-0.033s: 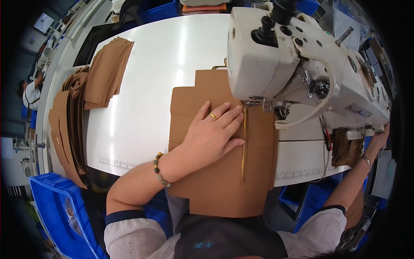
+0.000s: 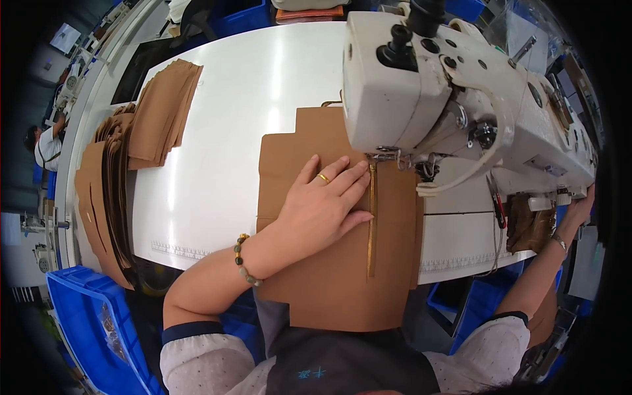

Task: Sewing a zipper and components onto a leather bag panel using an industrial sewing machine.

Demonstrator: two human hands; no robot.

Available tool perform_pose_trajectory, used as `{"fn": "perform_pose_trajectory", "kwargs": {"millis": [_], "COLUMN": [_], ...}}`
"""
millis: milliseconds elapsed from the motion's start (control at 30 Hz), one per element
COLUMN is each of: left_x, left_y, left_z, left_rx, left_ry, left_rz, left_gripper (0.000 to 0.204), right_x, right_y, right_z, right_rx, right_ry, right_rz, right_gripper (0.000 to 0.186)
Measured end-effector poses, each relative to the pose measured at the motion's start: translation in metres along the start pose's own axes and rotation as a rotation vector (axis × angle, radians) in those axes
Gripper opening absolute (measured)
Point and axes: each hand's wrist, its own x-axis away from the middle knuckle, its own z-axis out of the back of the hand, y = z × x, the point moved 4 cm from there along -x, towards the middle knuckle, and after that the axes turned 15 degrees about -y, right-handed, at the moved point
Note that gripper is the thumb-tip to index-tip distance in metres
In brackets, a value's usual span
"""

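a notched brown panel (image 2: 336,263) with gold zipper (image 2: 372,237) overhangs the white table (image 2: 217,145)

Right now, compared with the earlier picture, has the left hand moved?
No, not visibly: against the sewing machine, the left hand keeps the same place on the brown panel, so no direction can be given.

A blue bin (image 2: 78,306) stands left, a white-shirted person (image 2: 50,146) far beyond.
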Motion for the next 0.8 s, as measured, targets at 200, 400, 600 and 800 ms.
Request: {"fn": "perform_pose_trajectory", "kwargs": {"millis": [200,400,600,800], "left_x": [0.0,0.0,0.0,0.0], "left_y": [0.001,0.002,0.006,0.007], "left_z": [0.002,0.002,0.002,0.003], "left_rx": [-0.017,-0.036,-0.101,-0.129], "left_ry": [0.016,0.001,-0.004,-0.008], "left_rz": [0.001,0.008,0.025,0.032], "left_gripper": [0.051,0.051,0.06,0.068], "right_x": [0.014,0.043,0.119,0.293], "right_y": [0.004,0.018,-0.046,-0.086], "right_z": [-0.008,-0.025,-0.075,-0.245], "right_rx": [-0.03,-0.1,0.62,0.672], "right_ry": [-0.128,-0.158,0.156,-0.448], "right_rz": [-0.015,-0.015,0.311,0.925], "right_gripper": [0.042,0.04,0.029,0.021]}}
